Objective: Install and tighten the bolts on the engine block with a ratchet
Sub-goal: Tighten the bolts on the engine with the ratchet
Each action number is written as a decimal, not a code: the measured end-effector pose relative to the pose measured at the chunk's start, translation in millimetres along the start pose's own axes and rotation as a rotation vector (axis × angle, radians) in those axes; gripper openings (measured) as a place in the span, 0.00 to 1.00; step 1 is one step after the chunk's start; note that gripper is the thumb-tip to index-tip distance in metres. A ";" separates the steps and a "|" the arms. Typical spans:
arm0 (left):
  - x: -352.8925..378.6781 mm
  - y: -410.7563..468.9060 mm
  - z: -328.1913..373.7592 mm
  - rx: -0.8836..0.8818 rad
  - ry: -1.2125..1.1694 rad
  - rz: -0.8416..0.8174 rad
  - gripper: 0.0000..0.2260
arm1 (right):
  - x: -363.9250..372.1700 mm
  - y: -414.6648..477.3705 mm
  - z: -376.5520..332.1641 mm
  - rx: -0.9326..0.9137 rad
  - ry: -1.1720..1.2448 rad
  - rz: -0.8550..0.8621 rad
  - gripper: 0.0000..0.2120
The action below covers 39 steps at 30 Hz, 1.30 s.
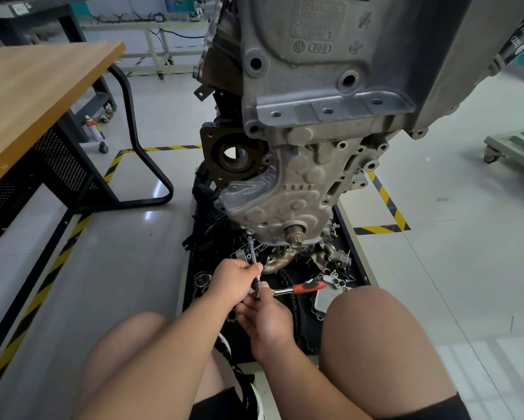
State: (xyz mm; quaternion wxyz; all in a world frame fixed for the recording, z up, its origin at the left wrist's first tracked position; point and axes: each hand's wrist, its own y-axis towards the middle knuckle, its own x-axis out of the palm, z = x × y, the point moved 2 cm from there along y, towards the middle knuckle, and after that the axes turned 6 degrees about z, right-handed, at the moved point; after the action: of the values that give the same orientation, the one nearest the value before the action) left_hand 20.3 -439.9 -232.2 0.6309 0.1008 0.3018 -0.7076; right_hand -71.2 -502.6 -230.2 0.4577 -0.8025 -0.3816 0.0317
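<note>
Room: a workshop floor (436,268) of pale glossy tiles is carrying yellow-and-black hazard tape (388,201); a wooden-topped bench (33,95) is standing at the left, and a wheeled frame (515,147) is sitting at the right edge.
Engine block: the grey cast engine block (300,183) is hanging low over a black tray (188,268), which is holding loose parts just in front of the seated person's knees.
Ratchet: the ratchet (303,288), with its red-and-black grip, is lying out to the right, its head sitting at the near end of a long extension bar (253,262).
Extension bar: it is running up and away to the block's lower edge, near a splined shaft (295,234); whether its far tip is sitting on a bolt cannot be told.
Left hand: the left hand (233,281) is pinching the bar partway along, fingers closed round it.
Right hand: the right hand (265,316) is closing on the bar's near end at the ratchet head; the grip itself is sticking out free.
Progress: many holes along the cover's edge are showing open, so most bolts appear to be outstanding; the person seems to be seating or running down one at the lower edge.
Remaining: probably the other bolts, then final tightening.
</note>
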 end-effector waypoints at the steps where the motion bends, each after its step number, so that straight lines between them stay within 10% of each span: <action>1: 0.5 0.7 -0.2 -0.001 0.004 0.001 0.16 | -0.4 -0.5 0.2 -0.020 0.003 0.003 0.12; 39: 2.4 9.8 -6.5 -0.241 -0.255 -0.160 0.10 | 3.3 8.2 10.2 0.109 -0.083 -0.103 0.29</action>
State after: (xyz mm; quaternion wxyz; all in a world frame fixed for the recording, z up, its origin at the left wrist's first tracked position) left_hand 27.6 -438.4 -241.6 0.6133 -0.0903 0.3088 -0.7214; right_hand -68.2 -495.6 -241.3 0.4857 -0.7535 -0.4387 0.0621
